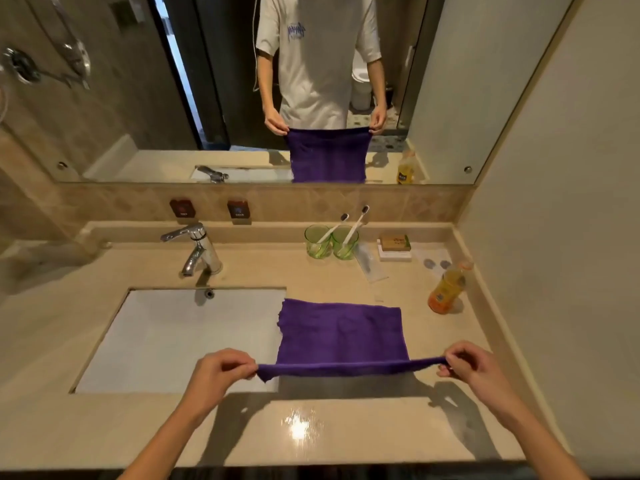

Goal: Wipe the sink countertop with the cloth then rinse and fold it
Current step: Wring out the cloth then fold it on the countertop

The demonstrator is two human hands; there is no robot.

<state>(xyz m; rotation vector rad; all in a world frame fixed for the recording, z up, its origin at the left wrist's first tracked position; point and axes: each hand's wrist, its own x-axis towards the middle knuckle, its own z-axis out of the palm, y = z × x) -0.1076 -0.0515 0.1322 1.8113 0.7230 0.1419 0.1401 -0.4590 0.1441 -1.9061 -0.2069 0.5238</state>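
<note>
Over the counter's (346, 427) front edge, left hand (221, 370) and right hand (472, 367) each pinch a top corner of the purple cloth (341, 332), stretched taut, its far end lying beside the sink (166, 341). Along the back edge: tap (195, 247), two green cups (330, 242) with toothbrushes, soap box (394, 245). Orange bottle (446, 289) sits near the right edge.

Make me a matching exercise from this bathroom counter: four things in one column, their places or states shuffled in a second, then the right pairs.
Things:
1. purple cloth
2. faucet
3. orange bottle
4. toothbrushes

Places or states:
A. stands near the right wall
B. in the green glasses
C. behind the sink basin
D. stretched between left hand and right hand

Pairs: 1-D, 2-C, 3-A, 4-B
</note>
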